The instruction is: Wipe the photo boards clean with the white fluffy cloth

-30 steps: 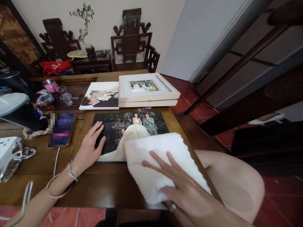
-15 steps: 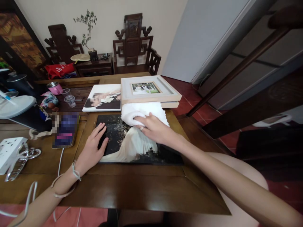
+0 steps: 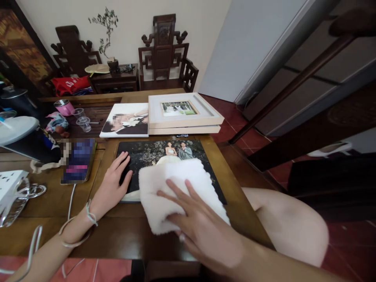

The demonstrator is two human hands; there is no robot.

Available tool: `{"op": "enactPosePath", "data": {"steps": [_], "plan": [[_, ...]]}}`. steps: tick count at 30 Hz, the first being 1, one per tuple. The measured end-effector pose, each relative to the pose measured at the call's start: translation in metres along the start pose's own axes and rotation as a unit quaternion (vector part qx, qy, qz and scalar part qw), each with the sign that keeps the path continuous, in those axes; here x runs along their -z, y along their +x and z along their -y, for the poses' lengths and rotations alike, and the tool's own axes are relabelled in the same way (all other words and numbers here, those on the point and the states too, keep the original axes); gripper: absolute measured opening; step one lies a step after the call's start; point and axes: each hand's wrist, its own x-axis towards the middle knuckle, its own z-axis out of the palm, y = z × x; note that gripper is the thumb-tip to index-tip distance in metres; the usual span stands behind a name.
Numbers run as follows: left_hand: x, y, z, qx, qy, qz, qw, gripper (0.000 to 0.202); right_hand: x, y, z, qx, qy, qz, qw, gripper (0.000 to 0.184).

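Note:
A dark photo panel (image 3: pixel 146 153) showing two people in wedding clothes lies flat on the wooden table. My left hand (image 3: pixel 115 178) rests on its left edge, fingers stretched out and holding nothing. Over the panel's lower right part and past its near edge lies a fluffy white cloth (image 3: pixel 153 188) with a scalloped border. My right hand (image 3: pixel 202 223) holds this cloth from above, some fingers spread across it and the others partly tucked at its near side. The cloth hides much of the panel's lower half.
Behind the panel sit stacked pale frames (image 3: pixel 185 127) and a white-edged photo panel (image 3: pixel 126 127). Leftward are a phone (image 3: pixel 78 156) on a white cable, a large lidded cup (image 3: pixel 26 145), a power strip (image 3: pixel 10 182), a clear hair claw (image 3: pixel 17 203) and small plastic cups (image 3: pixel 84 123).
My right hand has drawn the white cloth from the panel's far edge toward me, uncovering the pictured couple. The cloth is more spread out. My left hand stays on the panel's left edge.

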Motion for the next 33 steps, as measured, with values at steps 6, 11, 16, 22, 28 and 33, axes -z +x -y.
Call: {"op": "enactPosePath", "data": {"steps": [6,11,16,22,28,33], "plan": [[0.000,0.000,0.001,-0.013,-0.003,-0.003,1.000,0.043,0.032,0.074,-0.042,-0.043,-0.004,0.002,0.999,0.045],[0.001,0.000,0.001,-0.002,-0.004,0.002,1.000,0.043,0.036,0.110,-0.062,-0.085,-0.033,-0.019,0.996,0.036],[0.000,-0.001,0.002,0.002,-0.006,0.002,1.000,0.043,0.022,0.077,-0.032,-0.063,-0.039,-0.011,0.997,0.046],[0.000,-0.001,0.001,0.010,-0.001,0.013,1.000,0.045,-0.010,0.010,0.010,0.022,-0.025,-0.010,0.999,0.026],[0.001,-0.001,0.001,0.011,-0.005,0.017,1.000,0.045,0.002,0.021,0.007,0.019,-0.008,0.038,0.999,0.035],[0.000,-0.001,0.002,0.002,-0.012,0.007,1.000,0.044,0.023,0.086,-0.026,-0.050,-0.048,0.032,0.997,0.045]]}}
